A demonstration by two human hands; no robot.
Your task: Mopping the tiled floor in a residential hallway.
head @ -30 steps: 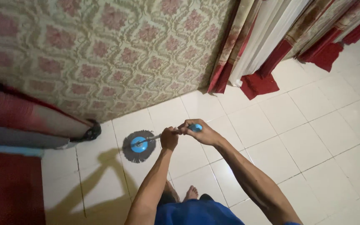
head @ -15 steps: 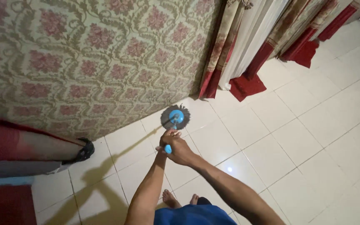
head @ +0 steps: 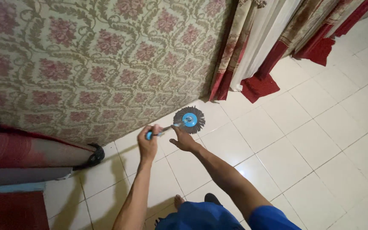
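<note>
Two hands hold one long mop. The left hand (head: 148,144) is shut tight around the blue grip end of the thin silver mop handle (head: 167,128). The right hand (head: 183,139) sits farther down the handle, near the mop head; its fingers (head: 173,141) look partly spread, so I cannot tell if they wrap the handle or just press on it.

The round grey stringy mop head with a blue plastic middle (head: 189,119) lies flat on the white tiled floor (head: 303,140), close to the wall with its green and pink flower pattern (head: 107,64).

The mop looks light. Its handle looks stiff and smooth, maybe a bit slippery, so the blue grip seems the best place to hold. The strings look soft and floppy.

No packages, labels or signs show. Red and cream curtains (head: 256,55) hang down to the floor, and a dark red mat (head: 9,211) lies in the corner.
</note>
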